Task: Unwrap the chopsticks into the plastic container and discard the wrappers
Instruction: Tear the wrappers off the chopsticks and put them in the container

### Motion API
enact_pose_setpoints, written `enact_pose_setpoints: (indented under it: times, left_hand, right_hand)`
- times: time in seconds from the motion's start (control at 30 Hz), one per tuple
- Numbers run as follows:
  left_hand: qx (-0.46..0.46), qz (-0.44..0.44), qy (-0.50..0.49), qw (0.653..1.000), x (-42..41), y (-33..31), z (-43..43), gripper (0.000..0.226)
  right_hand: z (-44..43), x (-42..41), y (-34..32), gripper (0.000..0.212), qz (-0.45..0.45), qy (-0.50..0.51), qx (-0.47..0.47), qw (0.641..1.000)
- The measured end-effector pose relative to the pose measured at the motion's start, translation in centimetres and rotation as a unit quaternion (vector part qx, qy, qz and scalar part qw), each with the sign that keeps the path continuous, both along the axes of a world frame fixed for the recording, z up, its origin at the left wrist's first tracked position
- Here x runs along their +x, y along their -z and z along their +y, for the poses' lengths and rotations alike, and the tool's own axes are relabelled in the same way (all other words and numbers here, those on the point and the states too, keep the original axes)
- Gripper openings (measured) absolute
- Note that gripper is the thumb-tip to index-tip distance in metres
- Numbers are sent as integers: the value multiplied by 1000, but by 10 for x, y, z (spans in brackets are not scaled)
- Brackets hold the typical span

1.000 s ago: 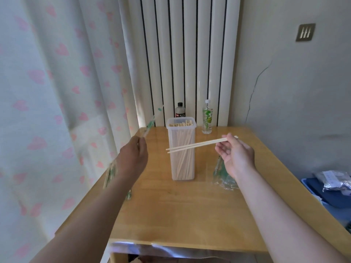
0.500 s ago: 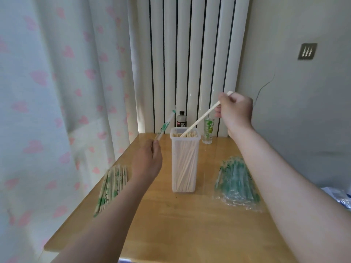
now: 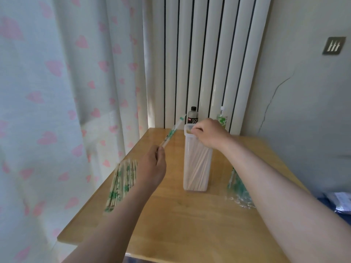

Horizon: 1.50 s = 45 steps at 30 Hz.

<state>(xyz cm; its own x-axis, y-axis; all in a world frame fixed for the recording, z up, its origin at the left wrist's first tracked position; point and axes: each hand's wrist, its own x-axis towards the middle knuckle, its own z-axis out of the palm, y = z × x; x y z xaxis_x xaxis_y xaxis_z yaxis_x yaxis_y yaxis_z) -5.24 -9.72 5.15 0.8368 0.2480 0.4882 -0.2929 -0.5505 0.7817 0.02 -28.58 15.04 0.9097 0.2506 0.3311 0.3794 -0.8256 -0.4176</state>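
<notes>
— Wooden table (image 3: 190, 224) by the radiator (image 3: 199, 54): the plastic container (image 3: 187, 152) stands at twelve o'clock, your right hand (image 3: 209, 132) curled over its mouth; gripping chopsticks (image 3: 199, 168) or not, I cannot tell.
— Release them upright. Your left hand (image 3: 153, 168) pinches the wrapper (image 3: 171, 132), at ten o'clock.

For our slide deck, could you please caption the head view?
Right hand at the mouth of the plastic container; left hand holds a wrapper aloft.

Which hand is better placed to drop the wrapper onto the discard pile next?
Left, probably. The left hand pinches the green-printed clear plastic wrapper, while the right hand is at the mouth of the tall clear plastic container. The crumpled wrapper pile lies under the right forearm, though.
</notes>
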Motion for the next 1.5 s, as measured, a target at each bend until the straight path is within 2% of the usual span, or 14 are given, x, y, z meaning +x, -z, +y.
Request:
enact_pose_setpoints:
  times: [0.17, 0.27, 0.37, 0.47, 0.6, 0.7, 0.77, 0.87, 0.97, 1.03, 1.17, 1.33, 1.4, 1.5]
  left_hand:
    - [-6, 14, 4, 1000, 5, 8, 0, 31]
    - [-10, 14, 15, 1000, 7, 11, -4, 31]
    - [-9, 13, 28, 999, 9, 12, -10, 31]
    - [-12, 11, 49, 999, 8, 11, -19, 31]
    - [8, 6, 74, 997, 4, 7, -39, 33]
    - [14, 11, 130, 991, 0, 4, -60, 32]
    - [-4, 39, 184, 982, -2, 2, -76, 31]
    - [-79, 119, 254, 957, -4, -1, -103, 24]
    - [-104, 186, 276, 937, -1, 3, -131, 20]
    - [-110, 216, 274, 931, 4, 8, -148, 18]
    - [-147, 280, 241, 918, 25, 25, -179, 16]
    - [-29, 260, 161, 952, 65, 44, -209, 5]
    - [5, 262, 143, 954, 79, 47, -220, 4]
    - [63, 256, 115, 958, 99, 54, -232, 11]
  right_hand:
    - [6, -7, 2, 57, 39, 15, -73, 996]
    - [8, -6, 1, 57, 48, 22, -70, 996]
    - [2, -2, 6, 60, 46, 6, 12, 999]
    - [-7, -1, 12, 48, -34, -5, 111, 993]
    - [-16, -15, 14, 32, -126, -15, 166, 978]
    - [-32, -18, 15, 23, -171, 28, 216, 961]
    - [-49, -19, 13, 21, -162, 63, 265, 948]
    - [-78, -23, 18, 23, -127, 104, 327, 931]
    - [-114, -20, 38, 30, -112, 170, 386, 900]
    - [-141, -22, 60, 24, -102, 227, 409, 878]
    - [-195, -36, 124, 18, -38, 342, 336, 877]
    - [-235, -47, 191, 17, 70, 411, 234, 878]
    - [-239, -45, 203, 22, 68, 417, 208, 882]
    - [-238, -41, 209, 14, 57, 414, 169, 892]
